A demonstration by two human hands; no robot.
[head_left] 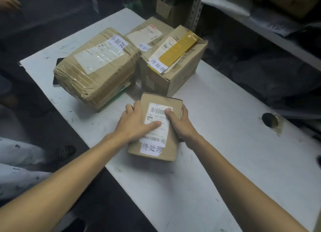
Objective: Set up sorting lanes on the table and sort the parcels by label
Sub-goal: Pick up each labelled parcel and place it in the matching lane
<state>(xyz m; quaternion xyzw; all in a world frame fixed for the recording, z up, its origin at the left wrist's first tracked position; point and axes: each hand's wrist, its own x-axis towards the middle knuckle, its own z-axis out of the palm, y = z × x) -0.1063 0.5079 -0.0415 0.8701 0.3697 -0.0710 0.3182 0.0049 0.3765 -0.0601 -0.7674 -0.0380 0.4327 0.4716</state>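
So the small parcel [171,141] sits low centre of the frame on the white worktop [225,131], with its long axis running from the bottom of the frame toward the top, tipped a bit to the right. Both grips are on it. The left grip [137,122] comes in from the left, fingers curled over the left edge and thumb laid across the shipping label [157,113]. The right grip [181,123] wraps the right side with its thumb pinned on top next to the barcode. Neither is spread wide, they're closed round the box between them. Can't tell if it's resting on the worktop or lifted just off it.

What matters for the next move imo: the handwritten tag [150,148] at the near end reads 待处理. The yellow-taped box [173,75] directly up-frame, near but with a gap between, carries the same tag. The big taped parcel [97,70] in the upper left reads 处理中, so that looks like a different lane. The flat parcel [147,32] behind those two has its tag partly hidden.

So the likely move is straight along the parcel's own long axis, away from the person, and the right grip is the nearer one to that box
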